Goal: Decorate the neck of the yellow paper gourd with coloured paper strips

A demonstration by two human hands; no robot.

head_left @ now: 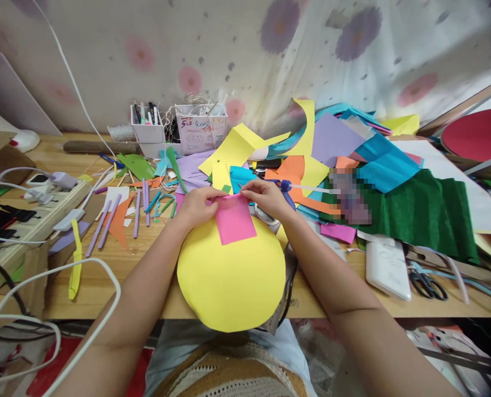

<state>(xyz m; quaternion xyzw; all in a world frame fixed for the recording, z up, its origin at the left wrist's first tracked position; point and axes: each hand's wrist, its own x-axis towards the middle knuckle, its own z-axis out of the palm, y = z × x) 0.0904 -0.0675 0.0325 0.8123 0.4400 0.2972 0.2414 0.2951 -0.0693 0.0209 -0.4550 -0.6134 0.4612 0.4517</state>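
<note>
1. Left hand (pixel 201 208) and right hand (pixel 266 197) pinch a pink paper rectangle (pixel 237 223) by its far edge.
2. Beneath, a yellow paper disc (pixel 231 286) overhangs the brown wooden table (pixel 312 302), with some room rightward.

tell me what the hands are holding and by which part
The left hand and right hand both pinch the pink paper along its far edge.

Piled paper (pixel 292 167) obstructs passage behind the disc (pixel 232 286).
</note>
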